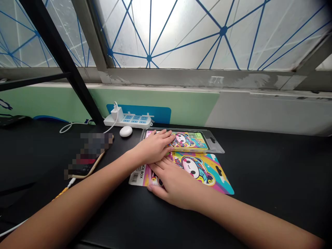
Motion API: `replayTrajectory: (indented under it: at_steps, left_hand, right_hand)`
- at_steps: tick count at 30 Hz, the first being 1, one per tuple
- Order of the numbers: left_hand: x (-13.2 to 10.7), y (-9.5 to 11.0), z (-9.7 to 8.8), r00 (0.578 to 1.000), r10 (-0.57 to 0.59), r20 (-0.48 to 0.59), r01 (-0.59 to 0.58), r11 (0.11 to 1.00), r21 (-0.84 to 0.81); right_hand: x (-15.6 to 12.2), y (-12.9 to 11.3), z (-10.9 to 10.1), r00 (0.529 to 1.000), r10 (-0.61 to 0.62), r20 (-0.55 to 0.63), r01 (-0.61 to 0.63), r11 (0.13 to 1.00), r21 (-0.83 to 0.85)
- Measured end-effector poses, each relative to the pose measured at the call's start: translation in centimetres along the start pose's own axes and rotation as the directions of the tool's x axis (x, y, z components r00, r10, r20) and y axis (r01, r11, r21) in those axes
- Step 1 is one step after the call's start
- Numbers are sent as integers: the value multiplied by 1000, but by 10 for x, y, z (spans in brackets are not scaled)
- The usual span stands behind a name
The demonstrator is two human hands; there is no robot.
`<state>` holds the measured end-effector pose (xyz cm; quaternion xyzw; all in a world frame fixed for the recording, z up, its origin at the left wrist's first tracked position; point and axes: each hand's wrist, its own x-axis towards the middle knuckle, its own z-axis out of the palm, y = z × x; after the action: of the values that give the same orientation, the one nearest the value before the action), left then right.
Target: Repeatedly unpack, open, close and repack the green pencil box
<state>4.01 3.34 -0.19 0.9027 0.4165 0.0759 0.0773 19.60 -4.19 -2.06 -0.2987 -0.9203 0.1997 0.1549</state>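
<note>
A colourful printed card [194, 169] with a cartoon animal and the words "...CIL BOX" lies on the black table. Just beyond it is a clear plastic package [214, 141], with a similar cartoon print showing inside. My left hand [154, 147] rests flat on the package's left part, fingers stretched toward the right. Below it, my right hand [175, 183] lies flat over the left and middle of the card, fingers out and the tips close to my left hand. Both hands are open, and they cover part of the prints.
A phone [100, 157], partly blurred, lies on the left with a cable [63, 192] plugged in. Behind it are a white earbud-style case [126, 131] and a power strip [129, 120] holding a charger [117, 113]. A black slanted post [77, 79] rises at the left, before the window.
</note>
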Motion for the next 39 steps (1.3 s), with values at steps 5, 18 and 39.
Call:
replayTrajectory:
  at_steps: [5, 18, 39]
  left_hand:
    - [-1, 3, -4, 1000, -7, -7, 7, 1000, -24]
    - [-6, 3, 3, 993, -6, -121, 14, 998, 66]
    - [-5, -2, 11, 977, 14, -212, 13, 992, 125]
  right_hand:
    - [2, 5, 2, 1000, -16, -27, 16, 1000, -16]
    - [6, 6, 7, 987, -160, -27, 133, 894, -427]
    - [5, 12, 13, 935, -313, -168, 225, 888, -402]
